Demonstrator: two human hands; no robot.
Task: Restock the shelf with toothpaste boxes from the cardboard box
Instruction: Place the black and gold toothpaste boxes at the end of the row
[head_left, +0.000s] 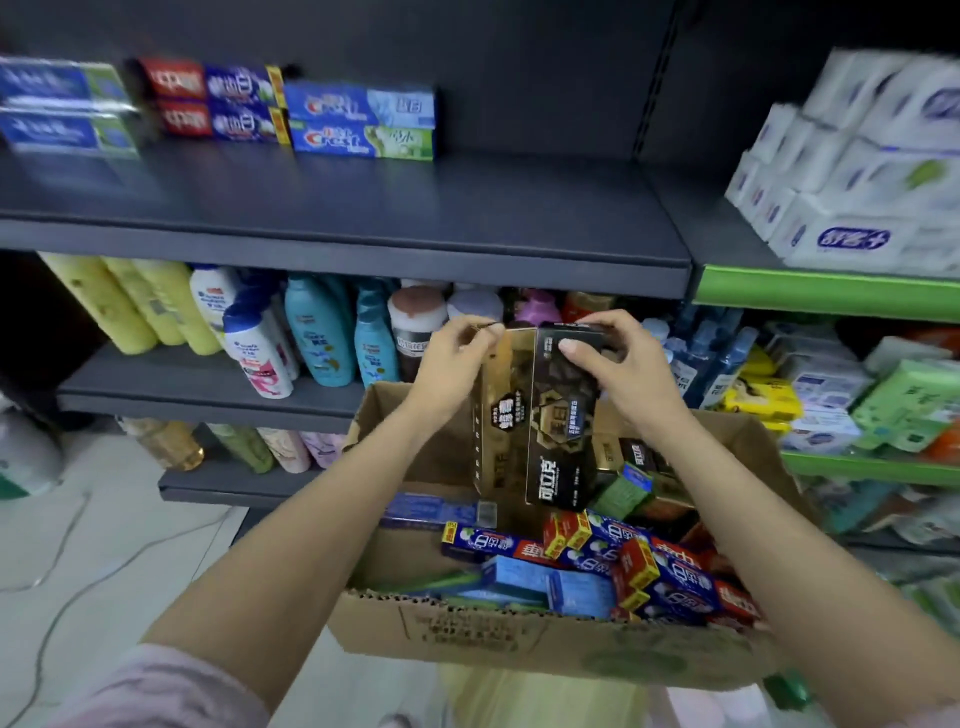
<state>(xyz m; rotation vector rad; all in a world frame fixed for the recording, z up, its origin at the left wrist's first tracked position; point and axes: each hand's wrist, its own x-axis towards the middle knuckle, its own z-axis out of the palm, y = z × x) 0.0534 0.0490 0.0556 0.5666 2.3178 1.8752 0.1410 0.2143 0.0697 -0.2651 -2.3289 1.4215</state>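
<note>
Your fingers pinch two upright toothpaste boxes above the cardboard box (519, 631): left hand (453, 364) grips the gold box (501, 415), right hand (621, 364) the black box (563, 436).

Matt dark shelf (363, 218) of smooth painted metal, rough brown corrugated cardboard box (519, 634) below it, glossy printed card toothpaste boxes (550, 415) above the box, glossy plastic bottles (317, 332) under the shelf

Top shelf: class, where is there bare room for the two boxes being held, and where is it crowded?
The top shelf is bare right of the toothpaste stacks up to the upright, and along its front. The bottle shelf below and the cardboard box are crowded.
</note>
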